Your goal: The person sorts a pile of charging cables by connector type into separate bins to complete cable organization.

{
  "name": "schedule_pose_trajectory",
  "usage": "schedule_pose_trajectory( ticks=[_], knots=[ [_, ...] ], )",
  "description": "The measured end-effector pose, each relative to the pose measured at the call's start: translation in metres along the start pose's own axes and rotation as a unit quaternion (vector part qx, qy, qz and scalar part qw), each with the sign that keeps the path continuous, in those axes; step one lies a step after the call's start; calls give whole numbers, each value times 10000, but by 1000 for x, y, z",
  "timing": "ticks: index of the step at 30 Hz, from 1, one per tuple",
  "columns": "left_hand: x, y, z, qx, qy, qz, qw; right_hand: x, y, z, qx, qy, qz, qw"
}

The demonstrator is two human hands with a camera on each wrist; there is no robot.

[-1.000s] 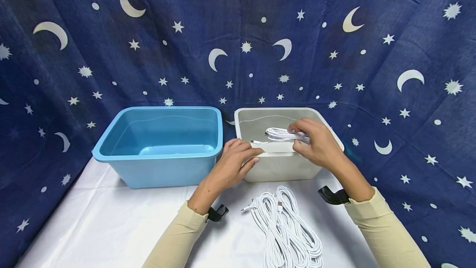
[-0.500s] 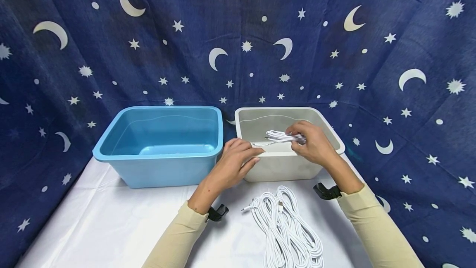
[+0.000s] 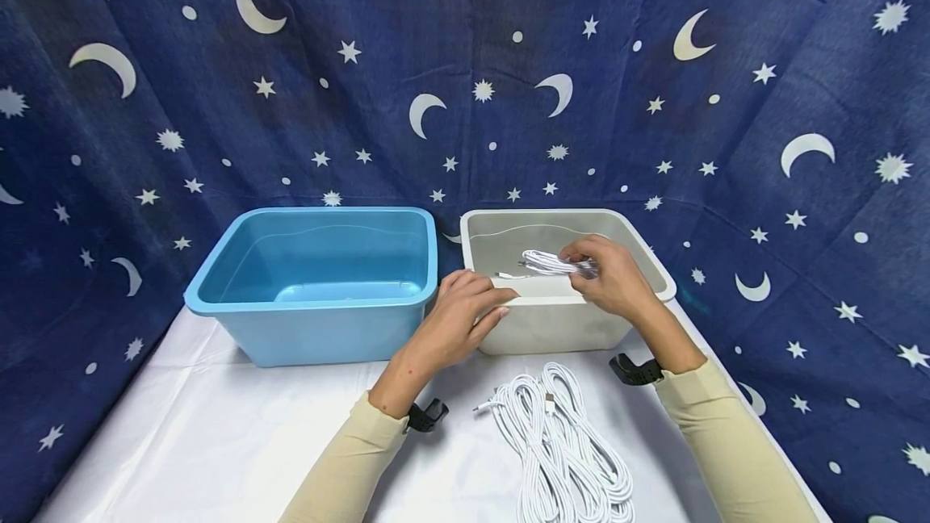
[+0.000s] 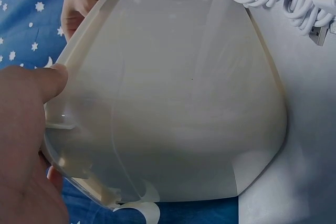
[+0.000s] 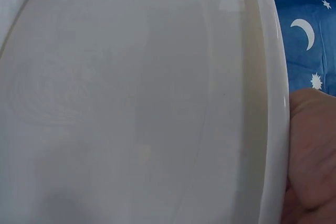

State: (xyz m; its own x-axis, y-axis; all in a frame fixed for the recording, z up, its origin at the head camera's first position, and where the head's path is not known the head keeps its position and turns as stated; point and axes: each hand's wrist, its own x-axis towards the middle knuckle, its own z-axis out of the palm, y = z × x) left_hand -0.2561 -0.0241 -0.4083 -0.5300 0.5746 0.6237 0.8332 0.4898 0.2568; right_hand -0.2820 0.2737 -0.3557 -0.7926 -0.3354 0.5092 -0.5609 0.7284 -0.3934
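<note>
Bundled white cable [image 3: 543,261] hangs from my right hand [image 3: 610,279], pinched between thumb and fingers inside the grey bin's opening. One white plug end sticks out to its left. My left hand [image 3: 459,311] grips the near left corner of the grey bin [image 3: 555,331] by its rim. In the left wrist view, the left thumb [image 4: 52,82] lies over the rim's outer side. The right wrist view has the bin's wall [image 5: 157,103] across most of it, and the right hand [image 5: 314,153] partly hidden beyond the rim.
More coiled white cables [image 3: 538,450] lie on the white tablecloth [image 3: 254,442] in front of the grey bin, one with a USB plug. A blue bin [image 3: 312,337] stands just left of the grey one. Behind both hangs a dark blue curtain [image 3: 465,39] with moons and stars.
My right hand and forearm have shifted slightly left with the cable bundle, which dipped a little and rose again. The left hand stays on the rim.
</note>
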Motion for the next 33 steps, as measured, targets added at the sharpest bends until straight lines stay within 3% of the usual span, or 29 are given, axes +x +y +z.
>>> schedule_pose_trajectory(
  ticks=[12,19,33],
  knots=[
    [0,0,1,-2,28,22,10000,-4,3,1,-109,217,-101,9997],
    [0,-1,1,9,22,46,10000,-10,3,1,-44,741,-342,9967],
    [0,-1,1,-9,46,47,10000,-37,-8,-5,281,1610,-439,9856]
  ],
)
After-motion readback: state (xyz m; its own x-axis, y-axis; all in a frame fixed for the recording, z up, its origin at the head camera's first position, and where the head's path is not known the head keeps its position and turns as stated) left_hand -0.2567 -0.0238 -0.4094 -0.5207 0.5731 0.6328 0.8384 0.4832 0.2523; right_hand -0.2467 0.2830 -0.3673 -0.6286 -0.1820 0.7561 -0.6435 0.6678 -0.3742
